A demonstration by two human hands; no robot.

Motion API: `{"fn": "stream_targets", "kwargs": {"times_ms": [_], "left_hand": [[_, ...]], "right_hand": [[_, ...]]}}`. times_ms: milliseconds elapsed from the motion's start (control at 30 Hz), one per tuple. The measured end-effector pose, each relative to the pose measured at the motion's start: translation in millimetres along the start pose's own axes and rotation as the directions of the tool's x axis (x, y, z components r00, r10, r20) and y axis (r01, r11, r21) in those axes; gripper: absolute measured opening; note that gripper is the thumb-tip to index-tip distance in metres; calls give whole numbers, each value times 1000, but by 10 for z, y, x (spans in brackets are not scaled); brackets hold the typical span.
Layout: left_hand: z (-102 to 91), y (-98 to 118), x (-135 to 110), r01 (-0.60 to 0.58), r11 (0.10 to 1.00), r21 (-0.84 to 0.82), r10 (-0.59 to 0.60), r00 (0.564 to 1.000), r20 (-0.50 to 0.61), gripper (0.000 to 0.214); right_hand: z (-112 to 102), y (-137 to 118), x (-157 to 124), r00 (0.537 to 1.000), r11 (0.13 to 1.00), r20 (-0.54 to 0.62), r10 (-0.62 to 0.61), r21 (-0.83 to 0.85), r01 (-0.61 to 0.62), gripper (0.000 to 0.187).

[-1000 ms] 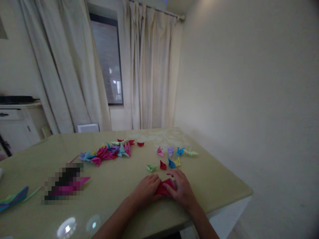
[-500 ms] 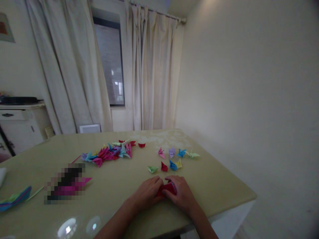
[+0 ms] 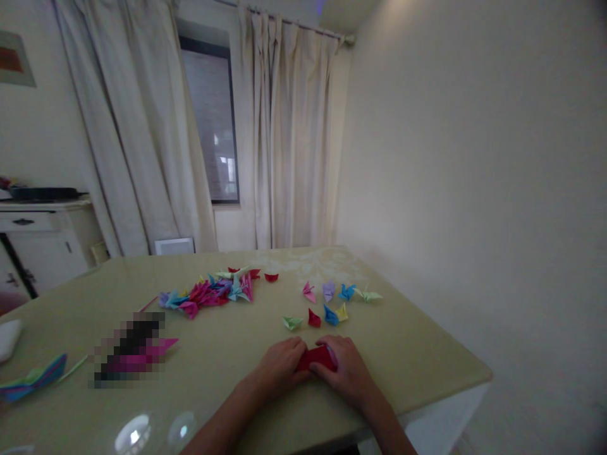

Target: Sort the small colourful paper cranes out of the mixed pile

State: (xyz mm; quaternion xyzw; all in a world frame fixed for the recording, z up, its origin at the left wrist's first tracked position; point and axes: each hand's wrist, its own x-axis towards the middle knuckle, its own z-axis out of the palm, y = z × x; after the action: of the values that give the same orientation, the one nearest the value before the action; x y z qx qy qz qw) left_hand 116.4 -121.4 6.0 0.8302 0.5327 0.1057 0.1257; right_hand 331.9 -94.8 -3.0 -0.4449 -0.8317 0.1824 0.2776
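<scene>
A folded piece of red paper [image 3: 317, 358] lies between my hands near the table's front edge. My left hand [image 3: 279, 363] grips its left end, fingers curled over it. My right hand [image 3: 348, 366] holds the other end, with the thumb across the paper's front. A purplish bit shows beside my right fingers. Just beyond the hands sit a green folded paper [image 3: 293, 323], a red one [image 3: 313, 318], a blue one [image 3: 331, 315] and a yellow one [image 3: 342, 312]. Behind these stand paper cranes: pink [image 3: 308, 292], purple [image 3: 329, 291], blue [image 3: 347, 292] and pale green [image 3: 368, 295].
A heap of colourful paper cranes [image 3: 208, 295] covers the table's [image 3: 227, 354] back left. Several layered coloured sheets [image 3: 35, 379] lie far left, beside a pixelated patch with pink paper [image 3: 165, 345]. A white object [image 3: 8, 338] rests at the left edge. The wall [image 3: 474, 189] borders the right.
The red paper shows a little more of its face between my hands, which keep their hold. The whole view has shifted slightly, with the surroundings sitting a bit further right.
</scene>
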Motion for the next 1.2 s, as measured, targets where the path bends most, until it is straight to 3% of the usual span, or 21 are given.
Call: {"fn": "stream_targets", "kwargs": {"times_ms": [267,567,1200], "left_hand": [[37,-25,17,-22,1000,22,23,999,-26,31],[80,-41,60,93,996,16,-93,995,-25,27],[111,-116,67,52,999,-14,-53,996,-68,37]], "right_hand": [[-3,-17,-12,1000,1000,-11,-19,-10,19,42],[33,-17,7,999,1000,27,-25,-16,25,33],[40,-5,8,999,999,33,-33,-32,34,25]]}}
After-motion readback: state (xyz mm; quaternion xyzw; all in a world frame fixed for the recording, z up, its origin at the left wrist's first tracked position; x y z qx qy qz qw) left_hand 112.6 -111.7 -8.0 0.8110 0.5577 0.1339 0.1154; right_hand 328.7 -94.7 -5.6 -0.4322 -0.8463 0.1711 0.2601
